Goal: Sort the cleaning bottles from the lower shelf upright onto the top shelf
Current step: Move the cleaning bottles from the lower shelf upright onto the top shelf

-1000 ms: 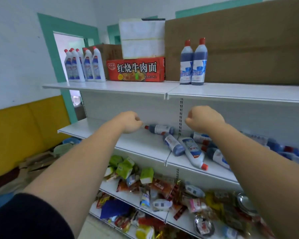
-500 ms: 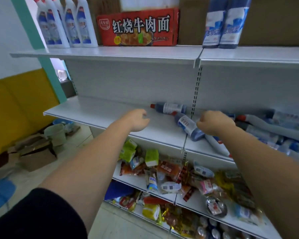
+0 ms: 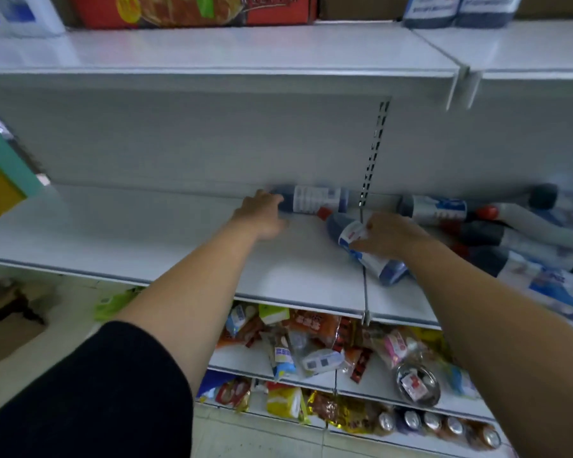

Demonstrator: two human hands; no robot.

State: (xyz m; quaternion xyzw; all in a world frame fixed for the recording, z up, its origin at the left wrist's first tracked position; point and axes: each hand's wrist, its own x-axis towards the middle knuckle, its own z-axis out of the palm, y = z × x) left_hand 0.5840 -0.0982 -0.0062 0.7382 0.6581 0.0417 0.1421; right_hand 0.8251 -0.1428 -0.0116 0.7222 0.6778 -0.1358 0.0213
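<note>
- So, left grip (image 3: 262, 214) is stretched to the back of the lower shelf (image 3: 146, 233), right at the cap end of the back bottle (image 3: 315, 200).
- Fingers lie over that end with the thumb underneath, touching it. It's blurry, so I can't tell whether they're really clamped on or only resting there.
- Back bottle lies flat on its side along the rear wall, with the cap end hidden behind the fingers.
- Right grip (image 3: 391, 234) is curled round the middle of the front bottle (image 3: 361, 249), fingers wrapped over the label, so it's clamped on.
- Front bottle also lies on its side on the lower shelf, slanted, with its red cap towards the back bottle and its base towards the shelf's front edge. It sits across the seam between two shelf panels.
- Just right of it is a pile (image 3: 526, 246) of more bottles, all lying flat and overlapping.
- Top shelf (image 3: 245, 51) has two blue bottles (image 3: 457, 11) standing on it. Only their bottoms show, next to a red box (image 3: 192, 9).
- Snack packs (image 3: 311, 342) fill the shelves under the lower one.
</note>
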